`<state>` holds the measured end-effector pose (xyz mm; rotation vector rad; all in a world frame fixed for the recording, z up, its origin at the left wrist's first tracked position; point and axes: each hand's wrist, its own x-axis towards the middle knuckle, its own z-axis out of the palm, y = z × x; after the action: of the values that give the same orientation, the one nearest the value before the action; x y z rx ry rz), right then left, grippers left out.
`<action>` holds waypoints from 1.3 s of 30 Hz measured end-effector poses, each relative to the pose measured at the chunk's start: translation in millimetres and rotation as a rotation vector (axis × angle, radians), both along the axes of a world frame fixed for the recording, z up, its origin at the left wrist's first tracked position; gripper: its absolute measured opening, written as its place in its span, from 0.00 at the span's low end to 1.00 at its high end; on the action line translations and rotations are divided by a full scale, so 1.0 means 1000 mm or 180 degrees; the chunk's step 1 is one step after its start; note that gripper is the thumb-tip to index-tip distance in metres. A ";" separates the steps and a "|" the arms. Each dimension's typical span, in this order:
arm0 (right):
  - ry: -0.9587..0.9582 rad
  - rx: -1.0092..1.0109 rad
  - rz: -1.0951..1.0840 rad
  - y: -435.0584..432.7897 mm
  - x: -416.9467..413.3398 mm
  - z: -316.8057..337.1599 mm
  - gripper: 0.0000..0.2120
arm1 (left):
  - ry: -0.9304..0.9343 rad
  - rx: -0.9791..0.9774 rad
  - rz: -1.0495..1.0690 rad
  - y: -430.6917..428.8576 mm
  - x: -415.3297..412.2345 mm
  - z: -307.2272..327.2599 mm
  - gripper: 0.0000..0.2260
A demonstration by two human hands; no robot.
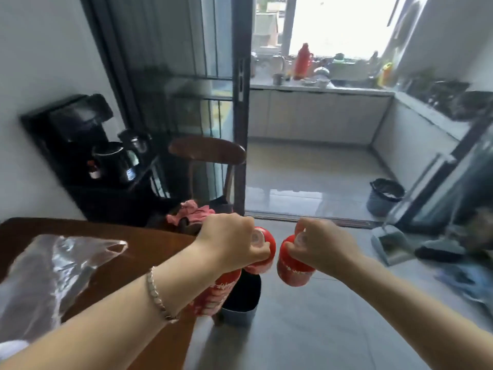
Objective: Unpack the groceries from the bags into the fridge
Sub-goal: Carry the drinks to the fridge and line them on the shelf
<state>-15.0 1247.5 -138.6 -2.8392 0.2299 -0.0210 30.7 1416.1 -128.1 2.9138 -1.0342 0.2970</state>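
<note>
Left hand (229, 241), right hand (318, 248) grip red bottles (293, 271); bin (240, 308) below, chair (208, 153) ahead.

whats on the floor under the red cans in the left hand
A dark bin with a grey base stands on the grey tiled floor, beside the brown wooden table. The red cans in the left hand cover its left edge; its inside is black, contents unreadable.

The bottles (293, 271) are red with white print, the table (160, 249) brown.
</note>
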 end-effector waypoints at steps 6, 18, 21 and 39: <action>-0.0203 -0.0303 -0.0823 -0.189 -0.058 0.012 0.14 | 0.0141 0.0096 -0.0765 -0.213 -0.016 0.004 0.14; -0.0268 -0.0409 -0.2653 -0.519 -0.175 0.049 0.12 | 0.0270 -0.0221 -0.2243 -0.603 -0.074 0.036 0.16; -0.0336 -0.0448 -0.3075 -0.582 -0.192 0.055 0.13 | 0.0407 -0.0459 -0.2568 -0.682 -0.082 0.044 0.15; -0.1478 -0.0323 -0.4781 -0.973 -0.255 0.143 0.09 | 0.0108 -0.0812 -0.4264 -1.158 -0.123 0.149 0.17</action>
<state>-269.7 274.4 4.7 -1.9465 2.0817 -0.9430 -92.4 257.9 21.0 1.4665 -2.3274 0.2469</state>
